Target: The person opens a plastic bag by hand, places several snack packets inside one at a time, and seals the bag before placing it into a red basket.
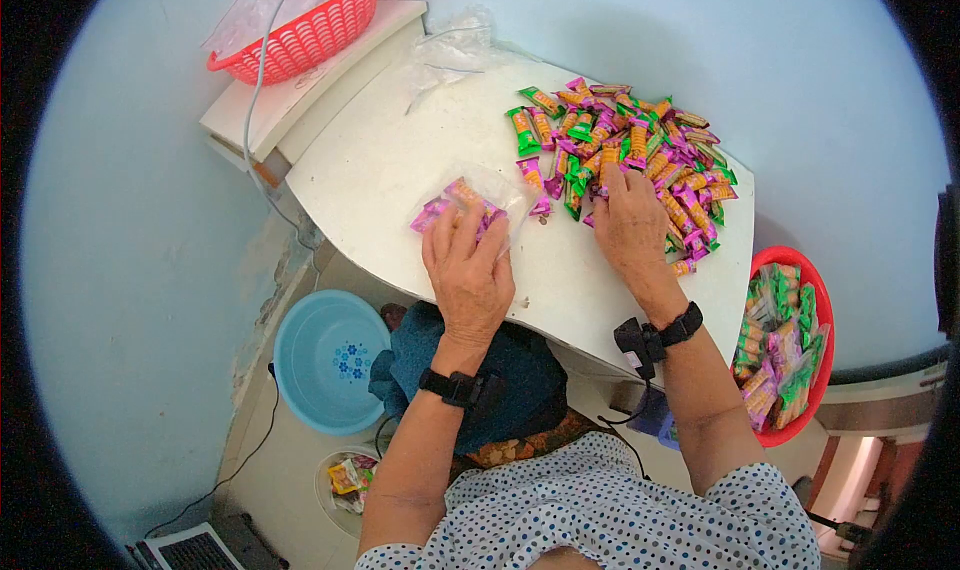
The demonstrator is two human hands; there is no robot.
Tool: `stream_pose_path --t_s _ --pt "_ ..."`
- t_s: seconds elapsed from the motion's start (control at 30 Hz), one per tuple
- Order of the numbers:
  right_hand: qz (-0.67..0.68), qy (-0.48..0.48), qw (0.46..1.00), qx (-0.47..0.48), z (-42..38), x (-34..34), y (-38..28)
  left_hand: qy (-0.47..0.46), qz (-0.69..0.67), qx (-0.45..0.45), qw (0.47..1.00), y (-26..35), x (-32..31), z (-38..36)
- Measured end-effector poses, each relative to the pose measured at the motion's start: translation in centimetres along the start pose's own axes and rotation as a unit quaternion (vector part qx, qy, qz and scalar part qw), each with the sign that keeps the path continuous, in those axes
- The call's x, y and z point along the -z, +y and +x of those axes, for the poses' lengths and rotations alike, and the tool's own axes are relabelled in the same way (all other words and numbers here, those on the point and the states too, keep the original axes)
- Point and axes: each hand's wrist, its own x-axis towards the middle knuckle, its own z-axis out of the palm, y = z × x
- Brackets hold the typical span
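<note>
My left hand (468, 275) rests on a clear plastic bag (505, 188), its fingers bent over the near side and gripping it. Inside the bag lie several small purple-and-orange snack packets (463, 195). To the right, my right hand (632, 228) reaches into the near left part of a heap of snack packets (650, 150) in purple, green and orange wrappers. Its fingers touch the packets, with the thumb apart from them; the fingertips are partly hidden among the wrappers, and no packet is lifted.
The heap lies on a white table (370, 170) against the wall. Crumpled clear bags (455, 45) lie at the back. A red basket (300, 45) stands at upper left, and a red tub (822, 370) of filled bags at right. A blue basin (300, 370) sits on the floor.
</note>
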Motion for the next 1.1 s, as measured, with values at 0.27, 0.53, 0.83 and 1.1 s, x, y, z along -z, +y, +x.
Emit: stream_pose_path --t_s 0.27,0.53,0.83,1.1 --pt "0.089 0.032 0.994 -0.047 -0.2 -0.5 1.3 0.022 -0.043 -0.008 0.999 -0.3 -0.1 -0.2" --pt "0.371 -0.076 0.906 -0.188 1.7 3.6 3.2 0.028 -0.066 -0.007 0.997 -0.3 0.0 -0.1" --pt "0.509 -0.372 0.763 -0.144 1.5 5.0 1.8 0.027 -0.07 0.005 0.997 -0.2 0.0 0.0" --pt "0.568 -0.312 0.736 -0.196 0.5 2.3 -0.3 0.021 -0.074 -0.002 0.997 -0.5 -0.1 -0.1"
